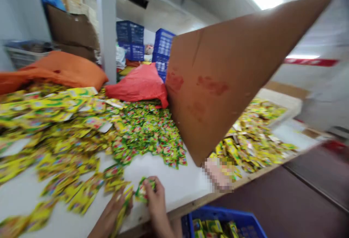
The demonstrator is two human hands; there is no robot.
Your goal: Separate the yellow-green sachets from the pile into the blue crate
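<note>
- Pinching a small green-and-yellow foil sachet [144, 189], the right hand [155, 198] sits at the 6 o'clock edge of the white table top [174, 183]; thumb and fingers are pressed together on the packet.
- The left hand [113, 212], just at 9 o'clock of the right hand, is closed around a short bundle of yellow sachets [122, 209]; the fingers are curled on it, though motion blur hides the exact finger placement.
- The two hands are nearly touching, both over the table's near edge.
- A loose heap of small green sachets [147, 132] lies at 12 o'clock of the hands, well apart from them.
- Strips of yellow sachets [54, 121] spread across the table from 9 to 11 o'clock.
- A large brown cardboard sheet [231, 74] stands tilted at 1 o'clock, its lower corner down on the table, with red smudges on its face.
- A further pile of yellow sachets [253, 136] lies at 3 o'clock behind the cardboard.
- A red plastic sack [139, 83] and an orange sack [60, 68] rest at the far side of the table, at 12 and 10 o'clock.
- A blue plastic crate [226, 225], holding sachets, sits below the table edge at 4 o'clock.
- Stacked blue crates [131, 39] stand at the back, at 12 o'clock.
</note>
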